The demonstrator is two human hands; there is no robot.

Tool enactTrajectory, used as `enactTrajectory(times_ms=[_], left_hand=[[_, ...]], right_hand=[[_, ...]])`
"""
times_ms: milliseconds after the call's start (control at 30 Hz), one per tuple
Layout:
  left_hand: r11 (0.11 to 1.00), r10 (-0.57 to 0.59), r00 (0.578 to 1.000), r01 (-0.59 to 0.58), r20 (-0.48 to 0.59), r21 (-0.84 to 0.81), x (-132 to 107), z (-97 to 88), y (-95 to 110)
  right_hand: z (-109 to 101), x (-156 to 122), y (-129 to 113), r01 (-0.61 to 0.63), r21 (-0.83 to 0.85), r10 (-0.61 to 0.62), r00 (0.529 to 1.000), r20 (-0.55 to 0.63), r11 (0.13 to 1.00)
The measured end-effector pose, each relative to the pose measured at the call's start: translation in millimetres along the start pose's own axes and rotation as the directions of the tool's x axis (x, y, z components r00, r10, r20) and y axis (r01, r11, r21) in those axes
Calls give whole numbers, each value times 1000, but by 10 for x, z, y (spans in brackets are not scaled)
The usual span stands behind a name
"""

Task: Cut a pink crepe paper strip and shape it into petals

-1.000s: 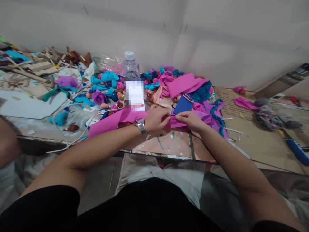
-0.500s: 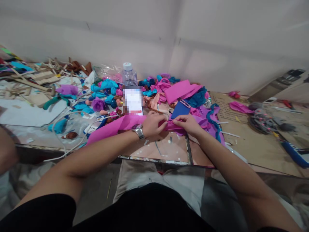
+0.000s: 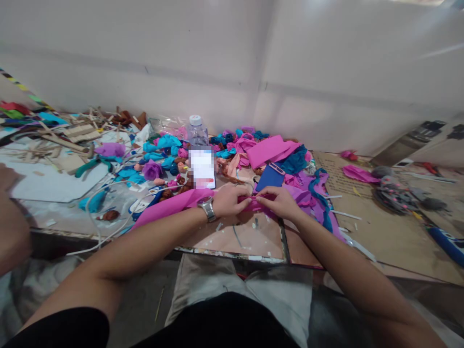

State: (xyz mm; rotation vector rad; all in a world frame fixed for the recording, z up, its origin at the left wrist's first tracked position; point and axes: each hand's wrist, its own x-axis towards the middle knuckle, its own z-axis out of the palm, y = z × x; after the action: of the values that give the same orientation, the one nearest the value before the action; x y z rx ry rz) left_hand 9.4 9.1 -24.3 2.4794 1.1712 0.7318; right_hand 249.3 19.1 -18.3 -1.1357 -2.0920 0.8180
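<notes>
A long strip of pink crepe paper (image 3: pixel 170 207) runs across the table's front part, under my left wrist. My left hand (image 3: pixel 231 199), with a metal watch at the wrist, pinches the strip near its right end. Close beside it, my right hand (image 3: pixel 280 201) grips the same paper with thumb and fingertips. The two hands nearly meet, and the bit of paper between them looks bunched. Just behind them lie a blue case (image 3: pixel 270 178) and a lit phone (image 3: pixel 203 169), its screen blurred out.
A clear bottle (image 3: pixel 196 131) stands behind the phone among blue, pink and purple paper flowers. Wood sticks and green-handled pliers (image 3: pixel 93 166) lie left. On the right are brown cardboard (image 3: pixel 362 217), a grey pincushion-like bundle (image 3: pixel 395 193) and a metal flask (image 3: pixel 409 143). Another person's arm (image 3: pixel 12 222) shows at left.
The view has tilted upward a little, so the table sits lower in the picture. Both hands keep hold of the pink paper, with their fingertips slightly shifted.
</notes>
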Motion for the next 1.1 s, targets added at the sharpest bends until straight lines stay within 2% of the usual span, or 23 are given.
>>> enactTrajectory(times_ms=[100,233,567,867,1100], left_hand=[[999,-15,1000,15,17,-31,8,-51,25],[997,-12,999,15,42,-75,8,-79,61],[999,-10,998,11,54,-32,4,-72,62],[998,-29,996,34,87,-50,4,-80,75],[993,-26,995,37,97,-111,32,-118,90]], right_hand=[[6,-10,8,11,-2,-11,1000,3,1000],[21,-17,38,121,-46,-121,993,18,992],[-9,-26,-7,350,-316,-353,934,52,882],[68,-48,19,272,-264,-278,960,15,925],[86,-52,-29,289,-258,-306,952,-28,922]])
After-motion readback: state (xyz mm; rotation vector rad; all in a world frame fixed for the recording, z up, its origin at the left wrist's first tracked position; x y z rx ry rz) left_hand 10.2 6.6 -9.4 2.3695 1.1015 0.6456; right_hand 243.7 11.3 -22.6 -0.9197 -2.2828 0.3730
